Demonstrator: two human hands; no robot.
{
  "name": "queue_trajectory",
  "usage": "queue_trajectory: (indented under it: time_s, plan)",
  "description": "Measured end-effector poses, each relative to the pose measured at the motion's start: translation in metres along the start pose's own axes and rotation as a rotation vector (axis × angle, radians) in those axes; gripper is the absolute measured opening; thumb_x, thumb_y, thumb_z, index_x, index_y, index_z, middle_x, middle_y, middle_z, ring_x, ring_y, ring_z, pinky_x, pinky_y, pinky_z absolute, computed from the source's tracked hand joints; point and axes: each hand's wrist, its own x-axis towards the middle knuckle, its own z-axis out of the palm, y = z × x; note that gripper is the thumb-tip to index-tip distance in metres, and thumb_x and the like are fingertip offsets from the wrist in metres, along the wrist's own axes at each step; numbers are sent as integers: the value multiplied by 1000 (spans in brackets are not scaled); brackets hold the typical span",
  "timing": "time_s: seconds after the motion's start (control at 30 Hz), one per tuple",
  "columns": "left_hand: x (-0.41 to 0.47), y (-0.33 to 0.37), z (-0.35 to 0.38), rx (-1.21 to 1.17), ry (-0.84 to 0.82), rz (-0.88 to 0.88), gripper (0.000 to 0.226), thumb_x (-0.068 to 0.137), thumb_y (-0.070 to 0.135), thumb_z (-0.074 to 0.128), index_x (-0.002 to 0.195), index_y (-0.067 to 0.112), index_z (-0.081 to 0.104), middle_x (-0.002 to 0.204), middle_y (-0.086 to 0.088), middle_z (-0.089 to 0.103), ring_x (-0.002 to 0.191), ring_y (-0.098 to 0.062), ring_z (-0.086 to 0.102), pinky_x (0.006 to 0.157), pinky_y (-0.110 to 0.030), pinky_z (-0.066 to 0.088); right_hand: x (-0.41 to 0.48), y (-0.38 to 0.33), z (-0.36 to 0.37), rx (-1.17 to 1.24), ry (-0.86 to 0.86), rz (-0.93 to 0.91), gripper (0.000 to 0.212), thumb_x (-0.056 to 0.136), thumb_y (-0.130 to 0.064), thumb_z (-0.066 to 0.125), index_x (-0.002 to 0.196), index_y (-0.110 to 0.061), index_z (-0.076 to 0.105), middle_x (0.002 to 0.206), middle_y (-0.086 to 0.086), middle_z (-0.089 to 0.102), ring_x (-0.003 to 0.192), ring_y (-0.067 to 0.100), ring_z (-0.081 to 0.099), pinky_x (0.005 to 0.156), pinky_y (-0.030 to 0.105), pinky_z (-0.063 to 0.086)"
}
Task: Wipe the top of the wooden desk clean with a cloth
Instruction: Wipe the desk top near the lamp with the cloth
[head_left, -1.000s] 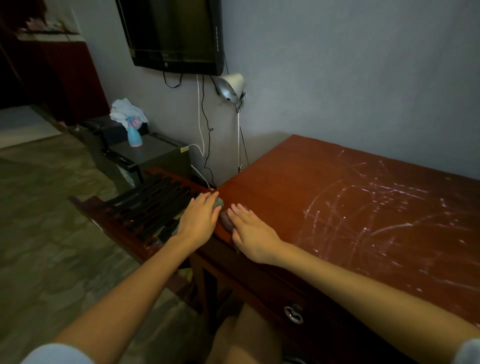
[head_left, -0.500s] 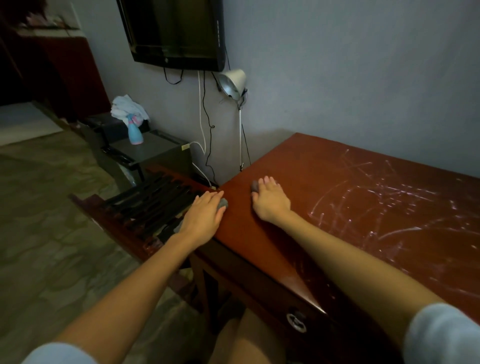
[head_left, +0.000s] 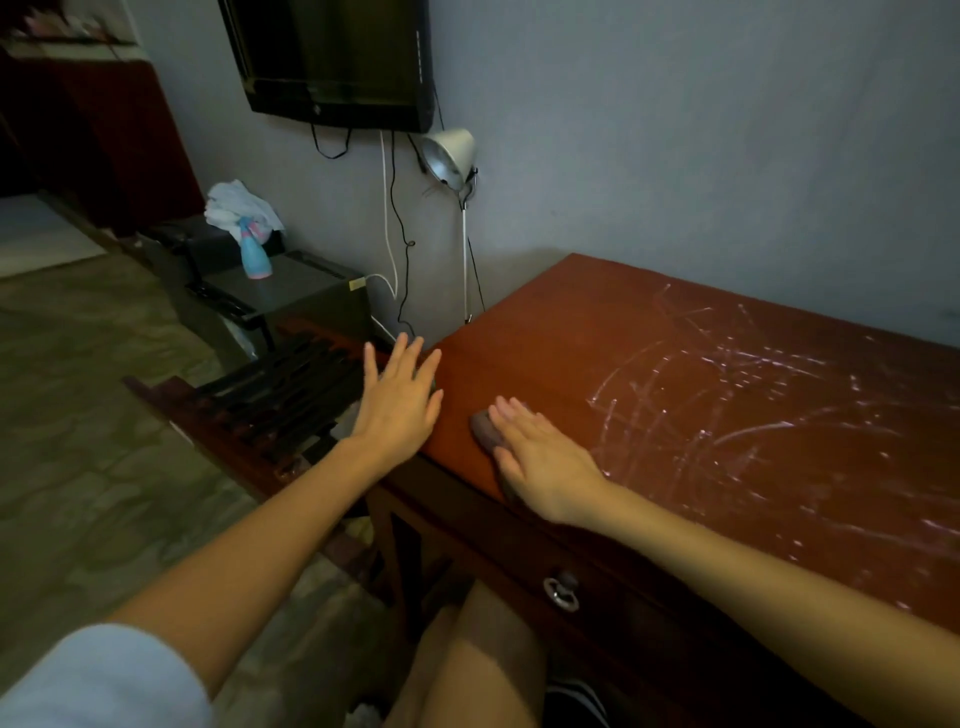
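The reddish wooden desk (head_left: 597, 332) fills the right half of the view, its right part covered in white scratchy streaks (head_left: 753, 395). My right hand (head_left: 540, 457) lies flat with straight fingers near the desk's front left edge, pressing a small dark greyish cloth (head_left: 484, 431) that peeks out under the fingertips. My left hand (head_left: 397, 405) is spread open at the desk's left corner, fingers straight; a bit of something grey shows under it, mostly hidden.
A drawer with a metal ring pull (head_left: 561, 592) sits below the desk top. Left of the desk stand a dark slatted rack (head_left: 275, 395), a grey box with a blue spray bottle (head_left: 254, 254) and white rag (head_left: 234, 208). A lamp (head_left: 449, 156) and a wall TV (head_left: 332, 57) hang above.
My right hand slid with the cloth back toward the desk's front edge, after reaching further in half a second ago. My left hand spread its fingers wider at the corner.
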Motion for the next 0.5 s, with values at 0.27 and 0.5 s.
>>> queue_trajectory:
  time_s: [0.27,0.5]
  plan:
    - [-31,11,-9,-235,-22,30,50,103,19,33,152,13,21,159,-5,17,148,-17,9,119,-30,14,46,-7,-2,-46,10,306,57,101,-27,21,151,-2,6,160,14,3,148,24,1,120,34,1]
    - [-37,32,-7,-207,-33,45,47,103,14,33,150,11,28,159,-7,17,148,-18,8,119,-33,19,-32,-33,12,-46,120,13,59,102,-32,29,151,-6,11,160,10,7,148,20,3,117,26,-4]
